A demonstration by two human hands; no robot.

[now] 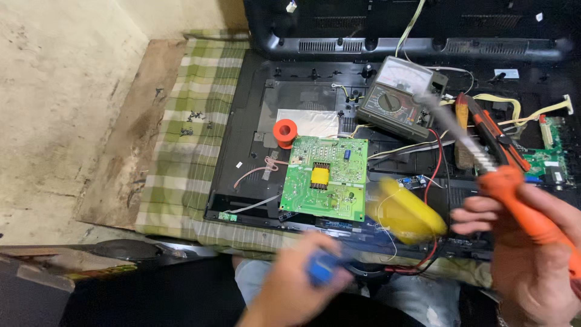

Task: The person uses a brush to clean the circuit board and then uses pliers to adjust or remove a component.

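Observation:
My right hand (532, 254) grips an orange-handled soldering iron (484, 163); its metal shaft points up and left toward a grey analog multimeter (399, 97). My left hand (296, 284), blurred by motion, holds a blue and yellow tool (405, 215) whose yellow end hovers just right of a green circuit board (327, 175). The board lies on the black back of an opened flat-panel set (248, 121). An orange spool (285, 132) sits at the board's upper left corner.
A second green board (548, 160) lies at the far right among white and yellow wires. Orange-handled pliers (493, 133) rest near it. A green checked cloth (187, 139) with several small screws covers a wooden board by a beige wall.

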